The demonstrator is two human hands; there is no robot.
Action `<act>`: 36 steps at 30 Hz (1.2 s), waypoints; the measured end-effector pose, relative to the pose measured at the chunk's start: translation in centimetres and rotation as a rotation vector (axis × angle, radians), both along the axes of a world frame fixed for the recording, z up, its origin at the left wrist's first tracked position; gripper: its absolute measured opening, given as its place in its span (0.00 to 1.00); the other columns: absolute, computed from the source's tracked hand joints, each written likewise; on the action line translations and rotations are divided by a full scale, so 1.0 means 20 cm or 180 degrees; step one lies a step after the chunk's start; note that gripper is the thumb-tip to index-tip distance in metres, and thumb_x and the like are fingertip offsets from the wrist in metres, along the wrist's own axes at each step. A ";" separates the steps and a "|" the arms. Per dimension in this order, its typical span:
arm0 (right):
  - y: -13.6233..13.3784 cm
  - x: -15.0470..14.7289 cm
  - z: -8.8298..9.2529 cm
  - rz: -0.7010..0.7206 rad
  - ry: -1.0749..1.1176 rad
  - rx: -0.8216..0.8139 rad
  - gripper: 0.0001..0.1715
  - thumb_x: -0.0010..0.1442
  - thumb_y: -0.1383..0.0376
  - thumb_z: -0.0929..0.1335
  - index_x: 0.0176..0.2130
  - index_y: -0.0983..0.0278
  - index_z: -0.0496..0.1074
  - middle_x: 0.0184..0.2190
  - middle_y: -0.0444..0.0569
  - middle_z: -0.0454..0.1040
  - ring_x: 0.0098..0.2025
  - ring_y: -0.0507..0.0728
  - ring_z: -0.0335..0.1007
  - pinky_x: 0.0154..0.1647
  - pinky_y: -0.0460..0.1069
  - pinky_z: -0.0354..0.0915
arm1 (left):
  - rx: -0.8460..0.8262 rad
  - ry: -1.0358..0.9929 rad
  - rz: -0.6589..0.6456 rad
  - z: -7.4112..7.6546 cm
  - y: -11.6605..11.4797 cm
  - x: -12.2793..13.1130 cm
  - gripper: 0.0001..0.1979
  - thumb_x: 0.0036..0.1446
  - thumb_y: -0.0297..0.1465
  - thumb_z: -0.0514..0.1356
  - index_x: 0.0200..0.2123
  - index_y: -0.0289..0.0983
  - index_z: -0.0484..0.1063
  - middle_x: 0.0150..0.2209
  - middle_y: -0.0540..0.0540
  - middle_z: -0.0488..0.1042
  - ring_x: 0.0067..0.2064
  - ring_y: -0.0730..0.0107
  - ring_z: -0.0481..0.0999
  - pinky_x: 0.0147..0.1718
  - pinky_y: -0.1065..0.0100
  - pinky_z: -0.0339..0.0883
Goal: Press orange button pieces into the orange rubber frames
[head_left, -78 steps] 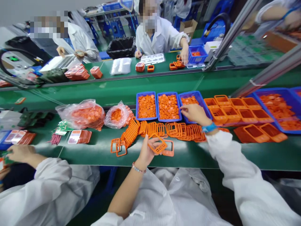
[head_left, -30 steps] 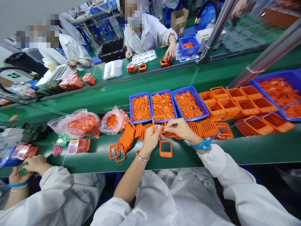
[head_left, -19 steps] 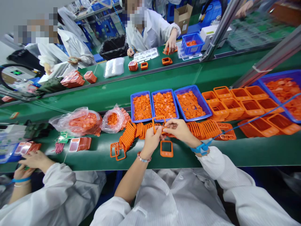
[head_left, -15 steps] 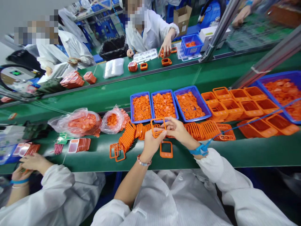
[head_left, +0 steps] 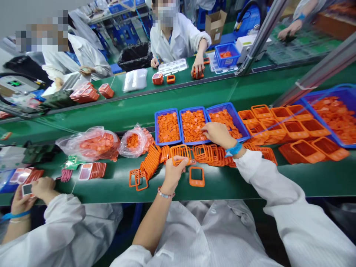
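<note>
My left hand [head_left: 174,174] is closed on an orange plastic frame [head_left: 175,162], held upright above the green bench. Part of that frame is hard to tell from the row of frames behind it. My right hand [head_left: 220,134] reaches over the middle blue tray [head_left: 181,128] with its fingers bent together at the small orange pieces [head_left: 191,124]. Whatever lies between those fingertips is hidden. A single orange frame [head_left: 197,183] lies flat on the bench between me and the trays, just right of my left hand.
More blue trays [head_left: 156,129] of pieces flank the middle one. Stacked orange frames [head_left: 296,129] stand at right, and frames [head_left: 150,161] lean in a row. Plastic bags [head_left: 97,142] of parts lie left. A co-worker's hands [head_left: 41,189] work at far left; another person's hand [head_left: 198,66] works opposite.
My right hand has let go of the frame and moved up and right to the middle tray. My left hand keeps the frame, slightly lower and to the left.
</note>
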State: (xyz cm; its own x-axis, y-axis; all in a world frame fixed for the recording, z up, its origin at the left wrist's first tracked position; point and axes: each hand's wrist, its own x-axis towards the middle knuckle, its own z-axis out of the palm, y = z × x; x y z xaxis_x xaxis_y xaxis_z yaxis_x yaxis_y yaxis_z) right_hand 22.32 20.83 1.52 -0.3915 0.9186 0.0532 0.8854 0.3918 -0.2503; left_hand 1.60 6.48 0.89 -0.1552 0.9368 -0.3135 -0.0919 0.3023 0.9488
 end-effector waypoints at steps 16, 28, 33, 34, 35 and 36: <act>-0.18 -0.11 0.03 0.0483 0.1827 0.0104 0.15 0.65 0.68 0.65 0.45 0.62 0.81 0.42 0.53 0.79 0.42 0.59 0.76 0.44 0.53 0.70 | -0.0260 -0.0720 0.0089 -0.02 0.12 -0.02 0.25 0.47 0.47 0.70 0.39 0.32 0.76 0.27 0.45 0.79 0.20 0.79 0.68 0.19 0.75 0.55; -0.43 -0.20 0.00 0.0977 0.2396 0.0782 0.13 0.66 0.68 0.67 0.40 0.58 0.83 0.41 0.49 0.83 0.46 0.60 0.78 0.50 0.58 0.74 | -0.0234 -0.1177 -0.0318 0.04 0.17 0.04 0.31 0.52 0.56 0.65 0.34 0.30 0.76 0.18 0.46 0.73 0.24 0.68 0.77 0.21 0.74 0.60; -0.46 -0.20 -0.01 0.0997 0.2374 0.0927 0.13 0.66 0.68 0.67 0.42 0.56 0.83 0.43 0.47 0.83 0.48 0.61 0.76 0.50 0.59 0.74 | -0.0118 -0.1070 -0.0302 0.06 0.15 0.04 0.30 0.55 0.55 0.63 0.36 0.30 0.77 0.19 0.45 0.74 0.26 0.68 0.78 0.21 0.74 0.61; -0.46 -0.21 -0.01 0.0983 0.2386 0.0954 0.13 0.65 0.68 0.68 0.42 0.56 0.82 0.42 0.47 0.83 0.48 0.61 0.76 0.50 0.59 0.74 | -0.0104 -0.1058 -0.0309 0.06 0.14 0.04 0.30 0.55 0.55 0.63 0.36 0.30 0.78 0.20 0.44 0.75 0.26 0.67 0.78 0.21 0.74 0.60; -0.47 -0.21 -0.01 0.0971 0.2407 0.0998 0.13 0.65 0.68 0.68 0.42 0.56 0.82 0.42 0.48 0.83 0.47 0.61 0.76 0.50 0.59 0.74 | -0.0087 -0.1055 -0.0320 0.06 0.14 0.04 0.31 0.55 0.55 0.62 0.37 0.29 0.78 0.20 0.44 0.75 0.26 0.67 0.78 0.21 0.74 0.60; -0.47 -0.21 -0.01 0.0969 0.2435 0.1059 0.13 0.65 0.69 0.68 0.42 0.56 0.82 0.41 0.48 0.83 0.47 0.60 0.76 0.50 0.59 0.73 | -0.0066 -0.1061 -0.0334 0.07 0.14 0.05 0.31 0.55 0.55 0.62 0.38 0.29 0.78 0.21 0.44 0.75 0.26 0.67 0.78 0.21 0.74 0.60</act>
